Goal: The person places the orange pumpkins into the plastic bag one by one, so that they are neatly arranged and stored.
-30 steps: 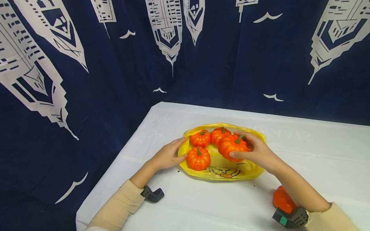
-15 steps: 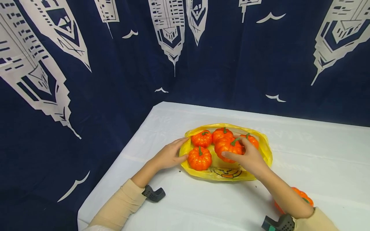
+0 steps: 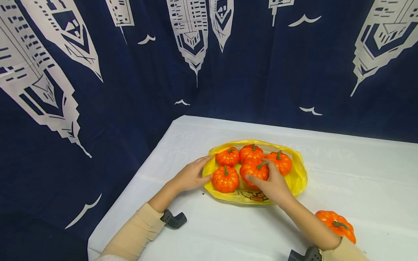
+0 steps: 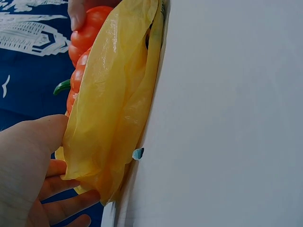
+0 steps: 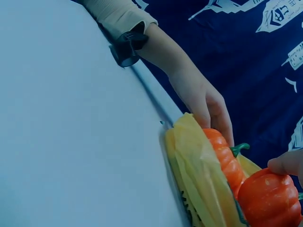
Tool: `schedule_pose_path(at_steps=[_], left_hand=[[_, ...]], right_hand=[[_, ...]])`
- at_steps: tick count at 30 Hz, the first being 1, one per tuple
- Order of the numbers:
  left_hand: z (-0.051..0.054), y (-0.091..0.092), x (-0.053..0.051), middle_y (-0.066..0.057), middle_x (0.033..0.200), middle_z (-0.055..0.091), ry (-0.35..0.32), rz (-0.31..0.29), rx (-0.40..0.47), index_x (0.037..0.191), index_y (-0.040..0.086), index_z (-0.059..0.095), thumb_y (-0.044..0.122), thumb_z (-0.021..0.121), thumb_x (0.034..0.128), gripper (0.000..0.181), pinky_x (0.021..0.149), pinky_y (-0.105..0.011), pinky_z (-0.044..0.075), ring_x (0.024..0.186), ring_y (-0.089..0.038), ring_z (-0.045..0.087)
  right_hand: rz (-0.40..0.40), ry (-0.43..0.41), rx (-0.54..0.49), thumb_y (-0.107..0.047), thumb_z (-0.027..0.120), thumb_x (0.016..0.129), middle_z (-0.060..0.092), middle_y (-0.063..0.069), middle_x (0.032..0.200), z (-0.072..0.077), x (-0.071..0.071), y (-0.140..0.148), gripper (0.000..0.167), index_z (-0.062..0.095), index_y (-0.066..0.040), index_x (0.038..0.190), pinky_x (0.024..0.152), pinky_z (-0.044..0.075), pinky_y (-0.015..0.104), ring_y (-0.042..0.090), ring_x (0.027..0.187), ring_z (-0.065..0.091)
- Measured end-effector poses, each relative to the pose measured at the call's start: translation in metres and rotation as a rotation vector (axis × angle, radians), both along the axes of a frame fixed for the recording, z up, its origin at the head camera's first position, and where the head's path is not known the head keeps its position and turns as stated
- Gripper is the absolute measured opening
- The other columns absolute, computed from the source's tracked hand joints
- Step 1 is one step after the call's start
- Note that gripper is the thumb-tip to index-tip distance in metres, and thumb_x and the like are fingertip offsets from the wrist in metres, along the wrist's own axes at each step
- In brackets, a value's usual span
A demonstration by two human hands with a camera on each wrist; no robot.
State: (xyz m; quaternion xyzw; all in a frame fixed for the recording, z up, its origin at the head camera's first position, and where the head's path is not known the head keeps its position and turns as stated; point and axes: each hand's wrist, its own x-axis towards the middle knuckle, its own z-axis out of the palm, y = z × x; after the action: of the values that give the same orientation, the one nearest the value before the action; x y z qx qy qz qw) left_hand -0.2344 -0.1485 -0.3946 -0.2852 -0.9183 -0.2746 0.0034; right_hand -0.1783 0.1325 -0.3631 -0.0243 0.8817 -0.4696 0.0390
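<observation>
In the head view my right hand (image 3: pixel 273 184) grips a small orange pumpkin (image 3: pixel 253 172) with a green stem, thumb in front and fingers behind. It is over the opening of a yellow plastic bag (image 3: pixel 297 177). Several similar pumpkins sit in the bag, among them the front-left one (image 3: pixel 225 179) and the right one (image 3: pixel 281 163). My left hand (image 3: pixel 189 176) rests against the bag's left end, thumb and fingers spread. The left wrist view shows those fingers (image 4: pixel 71 206) fairly straight, touching the yellow plastic.
Another orange pumpkin (image 3: pixel 337 225) lies on the white-covered table (image 3: pixel 235 232), right of the bag and beside my right forearm. A dark blue cloth (image 3: pixel 241 83) with white building prints hangs behind the table.
My right hand has carried its pumpkin leftward and slightly down into the bag's middle. The right-hand pumpkin in the bag and the one on the table show more now. The left hand stays put.
</observation>
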Motion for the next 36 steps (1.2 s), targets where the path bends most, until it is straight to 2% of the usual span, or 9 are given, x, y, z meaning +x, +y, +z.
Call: schedule_pose_path(at_steps=[6, 13, 21, 36], left_hand=[[-0.001, 0.0, 0.0, -0.015, 0.15, 0.04, 0.006, 0.001, 0.003, 0.149, 0.003, 0.037, 0.029, 0.062, 0.0906, 0.069, 0.112, -0.045, 0.032, 0.137, -0.031, 0.039], [-0.001, 0.0, 0.0, -0.015, 0.151, 0.04, 0.007, 0.002, 0.003, 0.15, 0.004, 0.036, 0.03, 0.062, 0.0906, 0.07, 0.112, -0.045, 0.032, 0.138, -0.03, 0.038], [0.0, -0.001, 0.001, -0.015, 0.151, 0.039, 0.001, 0.001, 0.0, 0.15, 0.004, 0.036, 0.031, 0.062, 0.0908, 0.07, 0.112, -0.045, 0.032, 0.138, -0.03, 0.038], [-0.002, -0.001, 0.0, -0.015, 0.151, 0.039, 0.007, 0.004, 0.002, 0.15, 0.003, 0.036, 0.03, 0.062, 0.0911, 0.069, 0.112, -0.046, 0.032, 0.138, -0.031, 0.038]], right_hand=[[-0.037, 0.03, -0.037, -0.036, 0.069, 0.09, 0.031, 0.027, 0.149, -0.008, 0.001, -0.004, 0.088, 0.019, 0.004, 0.149, 0.11, 0.029, 0.059, 0.045, 0.134, 0.034], [-0.058, 0.069, -0.085, -0.035, 0.07, 0.089, 0.031, 0.028, 0.149, -0.016, 0.001, -0.009, 0.091, 0.016, 0.005, 0.15, 0.111, 0.029, 0.056, 0.043, 0.134, 0.034], [-0.065, 0.082, -0.066, -0.035, 0.07, 0.089, 0.033, 0.028, 0.147, -0.024, 0.0, -0.011, 0.089, 0.019, 0.006, 0.149, 0.11, 0.03, 0.056, 0.043, 0.133, 0.036], [-0.071, 0.082, -0.048, -0.033, 0.073, 0.087, 0.035, 0.027, 0.145, -0.03, 0.001, -0.012, 0.088, 0.023, 0.007, 0.147, 0.109, 0.031, 0.056, 0.042, 0.132, 0.038]])
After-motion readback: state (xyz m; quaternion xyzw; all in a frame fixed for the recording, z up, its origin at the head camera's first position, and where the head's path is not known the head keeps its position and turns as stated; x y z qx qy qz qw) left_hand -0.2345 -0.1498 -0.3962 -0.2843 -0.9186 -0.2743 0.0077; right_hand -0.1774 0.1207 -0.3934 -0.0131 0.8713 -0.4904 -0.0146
